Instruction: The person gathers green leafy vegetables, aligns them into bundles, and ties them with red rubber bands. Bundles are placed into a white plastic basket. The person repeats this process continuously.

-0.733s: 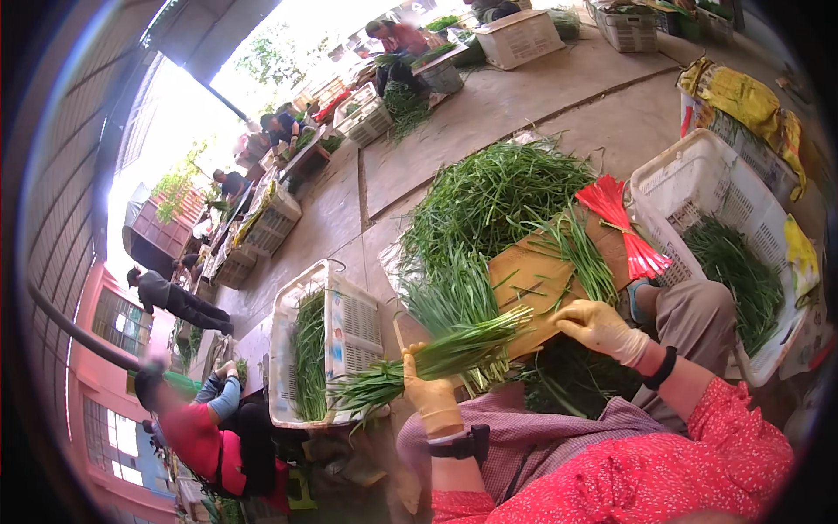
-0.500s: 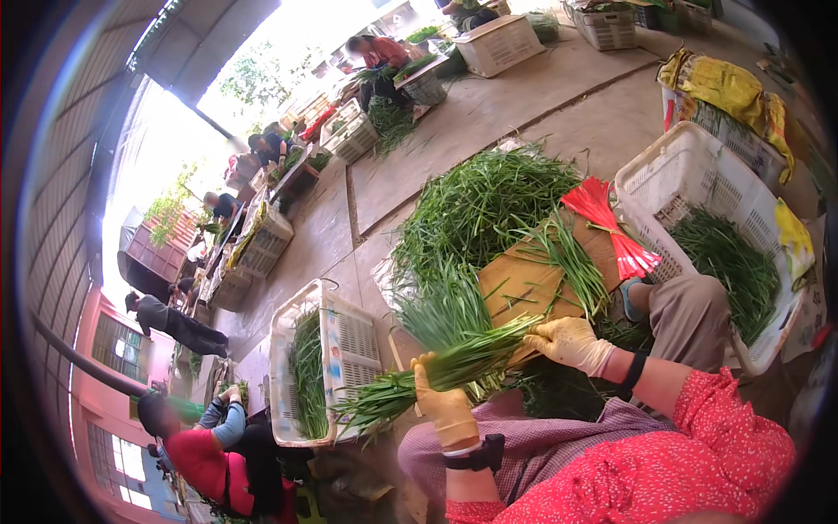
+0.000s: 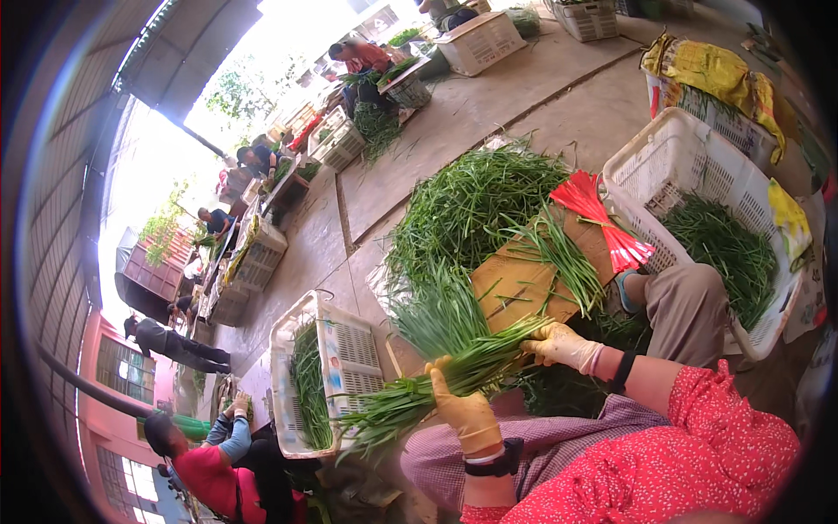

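A long bunch of green chives (image 3: 410,395) lies slantwise across my lap, its pale stalk ends to the right and its leaf tips to the left. My right hand (image 3: 566,346), in a yellowish glove, is closed round the stalk end. Nearer the middle of the bunch, my left hand (image 3: 467,415) wears the same kind of glove and grips it from the near side. Its fingers are partly hidden by the leaves. Just beyond is a brown board (image 3: 515,288) with loose chives (image 3: 563,266) on it. A bundle of red strips (image 3: 602,223) rests at the board's far right.
Behind the board rises a big heap of chives (image 3: 471,205). White plastic crates stand left (image 3: 353,354) and right (image 3: 642,157), both holding greens. A yellow sack (image 3: 707,70) covers another crate. A person in a pink top (image 3: 205,467) sits at left; other people work farther back.
My left hand has slid a little to the right along the bunch, toward my right hand. The right hand keeps its hold on the stalk end. The whole view has shifted slightly.
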The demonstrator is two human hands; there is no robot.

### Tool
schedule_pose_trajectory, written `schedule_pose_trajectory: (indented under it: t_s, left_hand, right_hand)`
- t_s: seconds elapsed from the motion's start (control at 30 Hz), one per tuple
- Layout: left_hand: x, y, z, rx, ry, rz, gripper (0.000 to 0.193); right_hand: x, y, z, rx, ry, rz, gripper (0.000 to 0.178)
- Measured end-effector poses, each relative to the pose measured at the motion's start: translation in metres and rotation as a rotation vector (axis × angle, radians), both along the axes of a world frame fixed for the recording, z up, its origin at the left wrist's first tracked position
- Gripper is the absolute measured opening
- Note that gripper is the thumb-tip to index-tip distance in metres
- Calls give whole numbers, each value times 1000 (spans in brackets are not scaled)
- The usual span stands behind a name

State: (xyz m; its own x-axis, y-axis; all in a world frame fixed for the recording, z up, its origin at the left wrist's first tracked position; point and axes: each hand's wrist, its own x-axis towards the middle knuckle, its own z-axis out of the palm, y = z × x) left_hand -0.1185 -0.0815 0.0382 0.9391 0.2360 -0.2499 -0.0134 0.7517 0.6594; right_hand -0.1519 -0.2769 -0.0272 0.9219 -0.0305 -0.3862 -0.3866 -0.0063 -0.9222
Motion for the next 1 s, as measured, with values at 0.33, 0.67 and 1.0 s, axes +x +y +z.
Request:
schedule_pose_trajectory:
  t_s: [0.33,0.67,1.0]
  left_hand:
    - [3,9,3,191,-1,-10,22]
    - [23,60,1,137,-16,93,23]
    - [5,8,5,143,-69,-4,26]
  right_hand:
    - [-2,-17,-33,-849,-303,-1,24]
    - [-14,-47,-13,-1103,-226,341,30]
    - [-6,-7,19,-607,-210,121,32]
